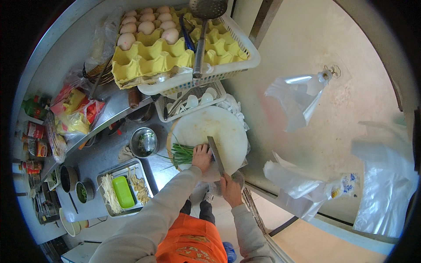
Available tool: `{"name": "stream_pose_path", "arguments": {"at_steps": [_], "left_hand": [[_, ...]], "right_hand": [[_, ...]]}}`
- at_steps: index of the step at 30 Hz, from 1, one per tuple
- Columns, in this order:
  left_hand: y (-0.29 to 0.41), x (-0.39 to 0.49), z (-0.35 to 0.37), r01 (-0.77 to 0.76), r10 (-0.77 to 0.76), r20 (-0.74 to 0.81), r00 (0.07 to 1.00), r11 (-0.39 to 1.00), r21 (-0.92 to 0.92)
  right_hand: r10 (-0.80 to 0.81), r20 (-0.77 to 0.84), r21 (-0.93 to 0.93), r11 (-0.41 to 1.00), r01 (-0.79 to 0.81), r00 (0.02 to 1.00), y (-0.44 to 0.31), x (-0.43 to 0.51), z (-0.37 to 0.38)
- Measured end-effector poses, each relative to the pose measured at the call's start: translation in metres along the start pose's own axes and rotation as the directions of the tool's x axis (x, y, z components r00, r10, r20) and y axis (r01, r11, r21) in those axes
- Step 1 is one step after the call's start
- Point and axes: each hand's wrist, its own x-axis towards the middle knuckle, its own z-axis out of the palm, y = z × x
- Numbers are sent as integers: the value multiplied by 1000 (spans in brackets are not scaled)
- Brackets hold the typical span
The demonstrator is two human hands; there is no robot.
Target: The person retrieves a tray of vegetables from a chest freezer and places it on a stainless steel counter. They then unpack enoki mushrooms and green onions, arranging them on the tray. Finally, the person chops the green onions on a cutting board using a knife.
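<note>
On a round white cutting board (227, 128) lies a bunch of long green stalks, perhaps chives or scallions (183, 154). My left hand (202, 158) presses down on the bunch near its right end, fingers bent over it. In my right hand (231, 190) is the handle of a cleaver (215, 154), its broad blade upright on the board just right of my left fingertips. A few loose leaves stick out past the board's left edge. The cut ends beside the blade are mostly hidden by my fingers and the cleaver.
Left of the board stand a steel bowl (144, 142) and a metal tray (148, 177) with enoki mushrooms (110, 194) and a green dish (123, 192). Behind it are a utensil basket (161, 110) and, higher, a yellow egg tray (148, 64) under a skimmer (199, 52). Plastic bags (296, 177) hang at right.
</note>
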Motion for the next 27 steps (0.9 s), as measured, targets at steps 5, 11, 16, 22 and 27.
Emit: {"name": "stream_pose_path", "arguments": {"at_steps": [5, 11, 16, 22, 27], "left_hand": [[-1, -2, 3, 22, -22, 5, 1000, 999, -33], [2, -1, -1, 9, -10, -51, 999, 1000, -19], [1, -2, -4, 23, -23, 18, 1000, 999, -25], [1, -5, -1, 12, -12, -21, 1000, 1000, -20], [-2, -5, 3, 2, -2, -8, 1000, 1000, 16]], "right_hand": [[60, 35, 19, 998, -61, 998, -2, 0, 1], [31, 10, 27, 999, -32, 999, -3, 2, 5], [11, -28, 19, 1000, -10, 1000, -5, 0, 7], [34, 11, 22, 999, -34, 999, -8, 0, 8], [135, 84, -16, 991, -134, 987, -9, -1, 10]]}}
